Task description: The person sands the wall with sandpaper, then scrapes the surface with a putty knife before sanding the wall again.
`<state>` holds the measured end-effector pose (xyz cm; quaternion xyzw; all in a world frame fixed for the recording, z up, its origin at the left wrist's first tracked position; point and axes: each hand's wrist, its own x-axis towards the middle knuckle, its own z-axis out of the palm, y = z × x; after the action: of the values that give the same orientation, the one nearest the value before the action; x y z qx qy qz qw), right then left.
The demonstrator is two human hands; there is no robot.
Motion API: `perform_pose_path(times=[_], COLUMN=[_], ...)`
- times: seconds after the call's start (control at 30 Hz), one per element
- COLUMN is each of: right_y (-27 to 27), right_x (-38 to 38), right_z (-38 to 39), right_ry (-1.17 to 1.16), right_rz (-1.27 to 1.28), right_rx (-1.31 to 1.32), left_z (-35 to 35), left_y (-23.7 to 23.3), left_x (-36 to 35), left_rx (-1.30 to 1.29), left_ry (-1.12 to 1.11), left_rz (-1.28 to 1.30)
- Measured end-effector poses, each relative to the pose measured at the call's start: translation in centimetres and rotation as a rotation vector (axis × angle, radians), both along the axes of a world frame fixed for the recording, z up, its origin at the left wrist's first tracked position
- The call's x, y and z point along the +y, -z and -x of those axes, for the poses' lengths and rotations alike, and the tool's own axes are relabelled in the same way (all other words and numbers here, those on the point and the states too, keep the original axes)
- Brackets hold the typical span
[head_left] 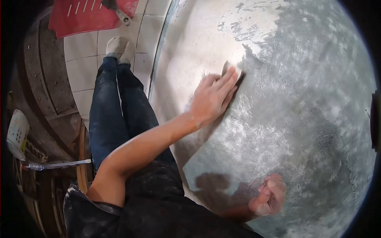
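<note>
My left hand [208, 101] grips the sandpaper [241, 75] against the patchy wall [274, 119]; it should be light and bendy, best held flat under my fingers, while my right hand [270, 195] curls, contents unclear.

Two hands [212, 97] [270, 195] (two socks [116, 45] [128, 54])
</note>
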<state>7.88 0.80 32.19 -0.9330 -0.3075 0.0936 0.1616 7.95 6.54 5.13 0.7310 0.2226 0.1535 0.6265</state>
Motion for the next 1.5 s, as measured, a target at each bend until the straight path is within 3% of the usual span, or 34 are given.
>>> perform_pose_path(times=[0.1, 0.27, 0.47, 0.57, 0.63, 0.77, 0.93, 1.13, 1.33, 1.5], right_y=[0.8, 1.6, 2.2, 2.5, 3.0, 3.0, 3.2, 3.2, 3.4, 3.6], right_x=[-0.3, -0.7, -0.7, -0.4, -0.1, -0.3, -0.1, -0.4, 0.0, -0.1], right_z=[0.6, 1.0, 0.5, 0.3, 0.2, 0.3, 0.2, 0.2, 0.2, 0.3], right_ry=[0.011, -0.021, -0.031, 0.031, 0.022, 0.033, 0.035, 0.032, 0.042, 0.053], right_rz=[-0.017, 0.003, -0.002, -0.051, -0.022, -0.023, -0.027, -0.028, -0.03, -0.025], right_rx=[0.035, 0.048, 0.105, 0.082, 0.079, 0.109, 0.127, 0.139, 0.131, 0.145], left_z=[1.1, -3.8, 0.8, 1.4, -0.3, -2.3, 2.0, -0.7, 1.9, -0.5], left_y=[-0.2, 1.1, -1.3, -1.4, 0.0, 1.5, -1.2, -1.0, -2.4, -1.3], left_x=[0.1, 1.7, -0.1, -0.7, -0.2, 0.6, -0.8, -0.2, -0.4, 0.1], left_rx=[0.007, 0.077, 0.154, 0.201, 0.195, 0.19, 0.168, 0.229, 0.209, 0.218], left_ry=[0.03, -0.054, 0.094, 0.117, 0.112, 0.132, 0.267, 0.264, 0.375, 0.311], left_rz=[-0.001, 0.114, 0.205, -0.094, -0.084, -0.022, 0.115, 0.195, 0.207, 0.218])
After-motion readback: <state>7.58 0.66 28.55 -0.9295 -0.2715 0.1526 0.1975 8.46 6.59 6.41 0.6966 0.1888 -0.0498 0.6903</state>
